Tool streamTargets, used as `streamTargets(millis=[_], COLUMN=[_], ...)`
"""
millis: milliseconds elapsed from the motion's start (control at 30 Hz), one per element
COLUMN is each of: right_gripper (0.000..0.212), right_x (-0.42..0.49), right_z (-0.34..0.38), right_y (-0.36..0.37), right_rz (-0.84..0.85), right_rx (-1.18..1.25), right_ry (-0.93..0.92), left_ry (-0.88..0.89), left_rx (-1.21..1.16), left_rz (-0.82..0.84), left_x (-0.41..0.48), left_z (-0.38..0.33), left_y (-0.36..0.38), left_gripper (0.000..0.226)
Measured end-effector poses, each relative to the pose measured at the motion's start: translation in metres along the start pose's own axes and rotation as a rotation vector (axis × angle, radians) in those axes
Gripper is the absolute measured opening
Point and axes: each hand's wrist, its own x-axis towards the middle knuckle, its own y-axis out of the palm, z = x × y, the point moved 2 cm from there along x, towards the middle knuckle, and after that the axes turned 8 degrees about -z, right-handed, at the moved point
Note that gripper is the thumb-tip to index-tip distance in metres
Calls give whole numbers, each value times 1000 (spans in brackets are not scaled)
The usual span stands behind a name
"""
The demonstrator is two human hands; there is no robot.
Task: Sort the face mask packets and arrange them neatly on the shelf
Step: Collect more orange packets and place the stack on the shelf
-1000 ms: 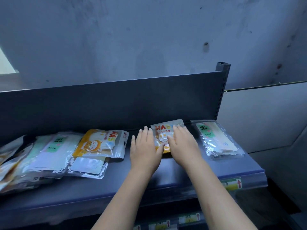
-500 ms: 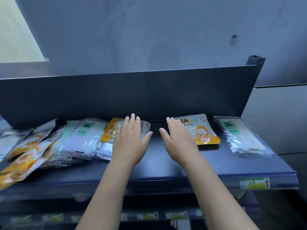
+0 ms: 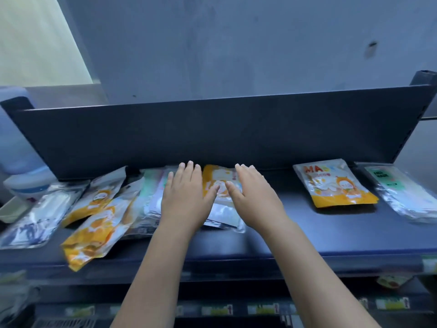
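Left hand point(image 3: 183, 198): centre of the frame, palm down, fingers spread flat over the loose pile, gripping nothing; whether it presses the packets cannot be told.
Right hand point(image 3: 256, 197): just right of the left hand, palm down, fingers extended and open, its thumb side over the orange packet; holding nothing.
Orange packet between the hands point(image 3: 218, 183): lies on top of a clear silvery packet point(image 3: 224, 215), its top edge near the shelf's back panel.
Loose pile point(image 3: 151, 200): left of centre, pale and clear packets overlapping, partly hidden under the left hand.
Orange packets at lower left point(image 3: 94, 230): two or three, tilted and overlapping; the lowest corner reaches the front lip of the shelf.
Clear packet at far left point(image 3: 37, 221): lies slanted, blurred, near the left edge of the frame.
Sorted orange packet point(image 3: 333, 185): right of centre, flat, well apart from the hands, square to the back panel.
Green-label packets point(image 3: 402, 192): far right, flat, just beside the sorted orange packet, running off the right frame edge.
Shelf point(image 3: 283, 233): dark, with a bare strip between the right hand and the sorted orange packet, and bare board in front of both.
Back panel point(image 3: 212, 131): upright, dark, closes off the rear.
Front lip point(image 3: 236, 261): runs across the lower frame; price tags show on the shelf below.
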Motion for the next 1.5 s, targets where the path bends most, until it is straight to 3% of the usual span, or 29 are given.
streamTargets(millis=[200,367,500,600,900,967,1033,1133,1267,1367,1500], right_gripper=[64,64,62,59,37,36,21,14,12,10,11], right_x=[23,26,23,23,21,20,20,17,12,11,11], right_z=[100,180,218,235,250,248,246,245,250,255,258], right_y=[46,90,121,137,161,166,165,158,152,153,153], right_rz=[19,53,47,45,-87,-94,-152,-191,-292,-323,-339], right_rx=[58,72,-36,-156,-125,-127,-97,102,276,327,456], right_ry=[10,20,108,215,425,418,415,437,386,314,331], left_ry=[40,-101,-216,-243,-277,-254,-233,-169,-240,-373,-464], left_rx=[2,-207,-182,-168,-123,-139,-167,-223,-563,-917,-1211], left_rz=[-18,-28,44,103,335,337,318,287,264,269,229], left_x=[31,42,36,27,14,14,12,9,1,-5,-7], left_z=[96,200,278,320,359,362,360,353,344,334,322], left_y=[-42,-66,-60,-51,-6,2,5,7,1,-5,-13], left_gripper=[75,68,65,50,78,81,83,85,80,91,93])
